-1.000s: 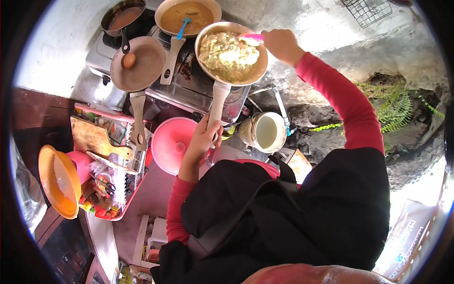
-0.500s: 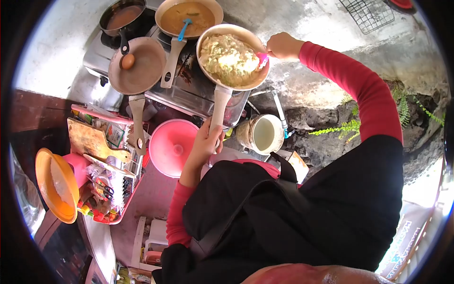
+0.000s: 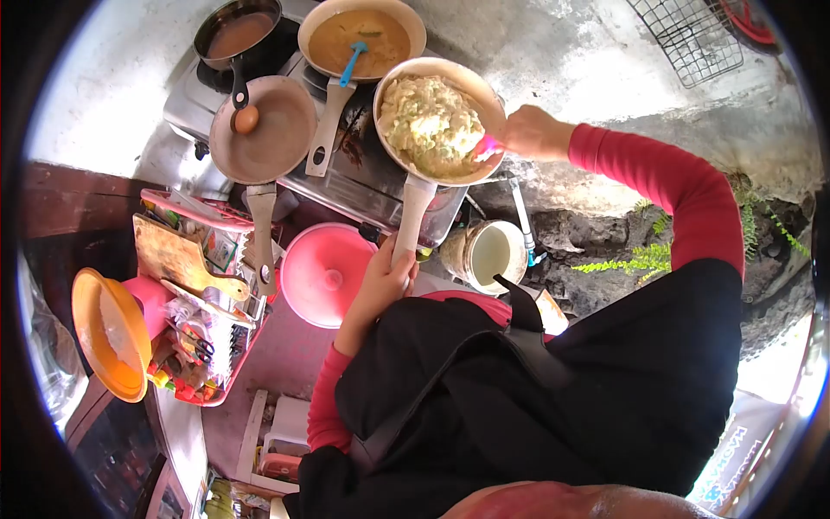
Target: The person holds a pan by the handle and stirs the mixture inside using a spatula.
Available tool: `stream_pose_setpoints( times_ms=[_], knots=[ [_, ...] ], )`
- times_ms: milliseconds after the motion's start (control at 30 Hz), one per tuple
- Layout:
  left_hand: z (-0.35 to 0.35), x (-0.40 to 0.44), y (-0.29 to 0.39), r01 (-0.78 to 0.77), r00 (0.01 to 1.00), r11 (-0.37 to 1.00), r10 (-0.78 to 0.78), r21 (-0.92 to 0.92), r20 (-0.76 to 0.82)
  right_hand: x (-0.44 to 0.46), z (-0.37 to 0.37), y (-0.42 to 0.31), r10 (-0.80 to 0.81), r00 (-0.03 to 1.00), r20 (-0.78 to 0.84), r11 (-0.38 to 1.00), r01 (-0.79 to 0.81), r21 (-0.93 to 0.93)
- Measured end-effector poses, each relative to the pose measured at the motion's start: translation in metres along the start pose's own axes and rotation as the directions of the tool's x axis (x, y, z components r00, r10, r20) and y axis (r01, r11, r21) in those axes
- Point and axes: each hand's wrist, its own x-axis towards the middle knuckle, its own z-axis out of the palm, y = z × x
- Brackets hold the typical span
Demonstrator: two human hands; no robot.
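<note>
Pink utensil (image 3: 490,147), one, tight in right grip (image 3: 538,133); one pan handle (image 3: 416,208) in left grip (image 3: 384,284)

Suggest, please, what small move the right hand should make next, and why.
Probably sweep the pink utensil left through the pale mixture: the right hand has it at the right side of the frying pan, where bare surface shows, while the mixture lies heaped toward the left. The left hand holds the handle, which should steady the pan.

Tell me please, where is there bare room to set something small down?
Bare stovetop lies between the brown-liquid pan's handle and the held frying pan's handle; bare pinkish surface, between dish rack and left sleeve. Crowded: dish rack, stove's rear.
</note>
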Motion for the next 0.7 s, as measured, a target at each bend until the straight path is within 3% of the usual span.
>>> stream_pose_setpoints(
  times_ms=[100, 200, 433, 533, 600, 633, 700],
  knots=[
    [-0.001, 0.002, -0.002, 0.021, 1.0, 0.999, -0.021, 0.041, 0.0, 0.004, -0.001, -0.012, 0.121, 0.992, 0.031, 0.978, -0.124, 0.166],
    [0.0, 0.002, -0.001, 0.016, 1.0, 0.996, -0.015, 0.093, -0.014, 0.008, 0.001, -0.019, 0.146, 0.985, -0.091, 0.952, -0.115, 0.284],
    [0.0, 0.003, -0.003, 0.004, 0.999, 0.991, 0.0, 0.132, -0.033, 0.024, 0.009, -0.019, 0.363, 0.922, -0.135, 0.807, -0.239, 0.54],
    [0.003, 0.0, 0.001, 0.032, 0.998, 0.988, -0.024, 0.148, -0.056, 0.025, 0.011, -0.017, 0.47, 0.877, -0.1, 0.684, -0.29, 0.67],
    [0.006, -0.004, 0.009, 0.056, 0.997, 0.986, -0.047, 0.158, -0.063, 0.027, 0.015, -0.01, 0.547, 0.835, -0.058, 0.528, -0.291, 0.798],
    [0.008, -0.006, 0.014, 0.082, 0.995, 0.985, -0.072, 0.152, -0.071, 0.028, 0.02, -0.005, 0.547, 0.835, -0.06, 0.527, -0.288, 0.8],
    [0.011, -0.006, 0.018, 0.107, 0.992, 0.983, -0.096, 0.15, -0.08, 0.03, 0.024, 0.003, 0.574, 0.815, 0.081, 0.237, -0.26, 0.936]
  ],
)
